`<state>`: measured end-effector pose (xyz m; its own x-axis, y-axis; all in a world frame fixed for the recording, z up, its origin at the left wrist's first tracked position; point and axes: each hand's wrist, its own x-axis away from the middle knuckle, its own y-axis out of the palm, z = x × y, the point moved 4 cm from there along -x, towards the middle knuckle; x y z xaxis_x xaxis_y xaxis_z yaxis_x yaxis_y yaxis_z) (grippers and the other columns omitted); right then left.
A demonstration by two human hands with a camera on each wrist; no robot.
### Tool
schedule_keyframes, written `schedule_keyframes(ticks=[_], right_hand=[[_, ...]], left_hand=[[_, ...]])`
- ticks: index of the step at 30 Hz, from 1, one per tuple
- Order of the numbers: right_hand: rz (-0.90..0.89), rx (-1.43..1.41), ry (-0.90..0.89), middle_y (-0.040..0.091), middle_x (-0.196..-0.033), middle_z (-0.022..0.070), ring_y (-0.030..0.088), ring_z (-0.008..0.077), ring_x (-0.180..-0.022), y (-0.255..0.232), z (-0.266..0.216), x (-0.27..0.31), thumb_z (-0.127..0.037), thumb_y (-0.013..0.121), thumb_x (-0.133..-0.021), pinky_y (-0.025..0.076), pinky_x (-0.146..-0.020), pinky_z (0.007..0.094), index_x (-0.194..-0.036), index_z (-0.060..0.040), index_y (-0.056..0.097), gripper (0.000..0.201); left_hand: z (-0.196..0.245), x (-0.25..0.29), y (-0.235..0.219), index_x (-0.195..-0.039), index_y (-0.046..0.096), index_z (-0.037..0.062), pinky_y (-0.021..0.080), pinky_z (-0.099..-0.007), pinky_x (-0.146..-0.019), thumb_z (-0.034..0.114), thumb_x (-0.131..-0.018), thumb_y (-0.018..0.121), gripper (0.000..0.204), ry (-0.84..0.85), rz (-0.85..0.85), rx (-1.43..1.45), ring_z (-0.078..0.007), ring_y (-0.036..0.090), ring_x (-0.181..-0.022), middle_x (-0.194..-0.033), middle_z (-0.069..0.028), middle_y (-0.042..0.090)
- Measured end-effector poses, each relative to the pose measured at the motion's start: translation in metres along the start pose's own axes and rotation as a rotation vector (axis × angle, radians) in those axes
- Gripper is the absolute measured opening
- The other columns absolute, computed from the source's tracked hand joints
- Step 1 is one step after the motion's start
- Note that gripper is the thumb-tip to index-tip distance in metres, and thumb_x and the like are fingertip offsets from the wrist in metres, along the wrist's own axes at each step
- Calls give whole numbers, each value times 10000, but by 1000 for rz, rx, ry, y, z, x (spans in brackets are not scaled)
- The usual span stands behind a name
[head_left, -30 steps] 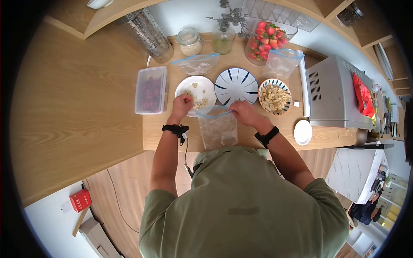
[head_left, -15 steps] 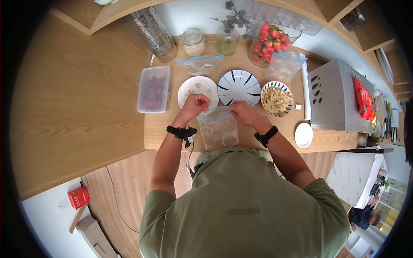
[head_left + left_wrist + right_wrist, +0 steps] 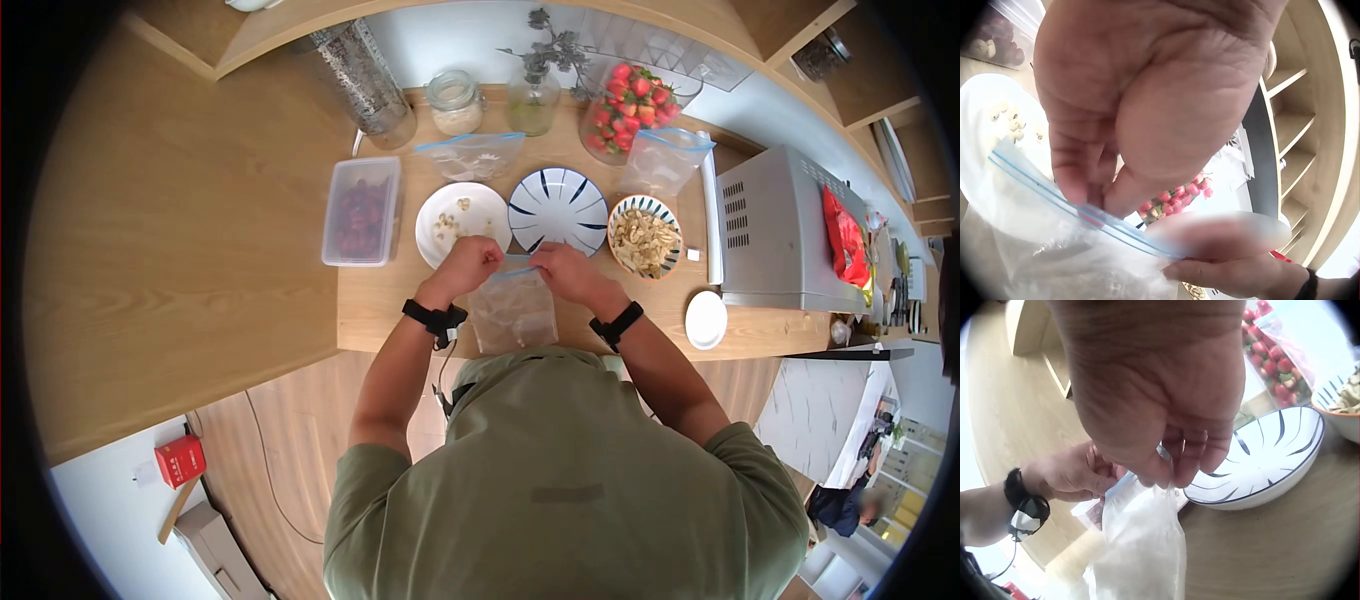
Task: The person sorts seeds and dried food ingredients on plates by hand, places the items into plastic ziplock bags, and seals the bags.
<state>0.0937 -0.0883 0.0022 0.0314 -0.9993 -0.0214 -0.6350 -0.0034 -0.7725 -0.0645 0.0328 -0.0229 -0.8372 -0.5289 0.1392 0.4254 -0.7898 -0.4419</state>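
A clear zip bag (image 3: 515, 310) with a blue seal strip hangs upright in front of two plates. My right hand (image 3: 565, 272) pinches its rim at the right end between thumb and fingers. The left hand (image 3: 470, 268) is at the bag's mouth, thumb and fingers close together. In the left wrist view its fingertips (image 3: 1092, 215) overlap the blue strip; I cannot tell what lies between them. Several small round cream pieces (image 3: 1015, 128), like lotus seeds, lie on the white plate (image 3: 430, 215) just beyond the left hand.
Beyond the right hand stands a blue-striped plate (image 3: 557, 205), beside a bowl of dried slices (image 3: 645, 240). A lidded box of dark red fruit (image 3: 360, 215) is at left. Behind are two zip bags (image 3: 470, 155), a jar (image 3: 455, 105), and strawberries (image 3: 630, 105). A microwave (image 3: 775, 225) stands right.
My left hand has left the white plate and moved right and toward the body to the bag's mouth. The right hand keeps its grip on the bag's rim.
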Motion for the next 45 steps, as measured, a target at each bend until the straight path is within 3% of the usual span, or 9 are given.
schedule_keyframes(ticks=[6, 10, 12, 16, 19, 20, 23, 26, 45], right_hand=[[75, -7, -79, 652, -909, 120, 623, 341, -861, -1, 0, 5, -19, 587, -800, 513, -741, 432, -889, -40, 668, 122], [97, -22, -79, 653, -903, 120, 625, 337, -859, -3, -3, 8, -15, 585, -798, 515, -740, 430, -880, -42, 671, 122], [90, -44, -57, 655, -903, 119, 625, 336, -863, -4, -3, 9, -10, 580, -799, 516, -741, 429, -879, -41, 674, 126], [95, -48, -57, 657, -904, 121, 627, 336, -863, -5, 1, 13, -9, 580, -800, 517, -744, 427, -872, -38, 677, 124], [46, -14, -2, 661, -953, 92, 627, 324, -913, -5, 5, 13, -46, 554, -819, 521, -762, 429, -915, -85, 699, 178], [71, -34, -11, 659, -930, 112, 628, 331, -881, -6, 4, 14, -22, 570, -805, 519, -753, 429, -888, -58, 688, 149], [96, -48, -38, 656, -900, 132, 627, 340, -841, -5, 8, 15, 6, 586, -787, 518, -738, 431, -858, -31, 678, 122], [111, -57, -54, 653, -883, 134, 627, 341, -823, -8, 8, 16, 12, 588, -782, 517, -729, 435, -854, -32, 679, 124], [43, -52, 1, 655, -912, 129, 624, 343, -891, -8, 7, 18, -32, 558, -808, 511, -786, 440, -880, -41, 688, 149]], left_hand=[[22, 5, 2, -880, 694, 23, 491, -281, -631, 12, -779, 690, 102, 70, -289, -209, -119, 613, -698, -742, -76, 673], [35, 7, 0, -901, 698, 26, 496, -289, -623, 39, -797, 691, 105, 204, -281, -321, -139, 635, -699, -765, -87, 688], [30, 4, -13, -902, 694, 22, 501, -302, -615, 64, -810, 697, 101, 3, -135, -64, -168, 655, -696, -778, -100, 697], [-33, -11, -43, -923, 675, 22, 539, -360, -721, 176, -776, 738, 222, -115, 209, -126, -289, 678, -792, -865, -160, 685], [-40, -12, -57, -1052, 641, 27, 519, -377, -849, 209, -746, 767, 378, -172, 314, -552, -336, 640, -946, -1027, -222, 631], [-45, -13, -57, -1136, 600, 27, 477, -399, -936, 225, -728, 779, 488, -319, 210, -438, -382, 578, -1061, -1143, -269, 543], [-60, -15, -51, -1132, 605, 24, 479, -398, -939, 213, -728, 774, 476, -254, 215, -486, -386, 571, -1072, -1153, -273, 530], [-52, -6, -47, -1126, 602, 26, 487, -411, -898, 195, -724, 782, 472, -220, 339, -474, -384, 588, -1003, -1069, -241, 577], [-57, -27, -35, -852, 643, 22, 494, -460, -794, 29, -772, 613, 86, -37, 228, -535, -403, 595, -864, -862, -247, 611]])
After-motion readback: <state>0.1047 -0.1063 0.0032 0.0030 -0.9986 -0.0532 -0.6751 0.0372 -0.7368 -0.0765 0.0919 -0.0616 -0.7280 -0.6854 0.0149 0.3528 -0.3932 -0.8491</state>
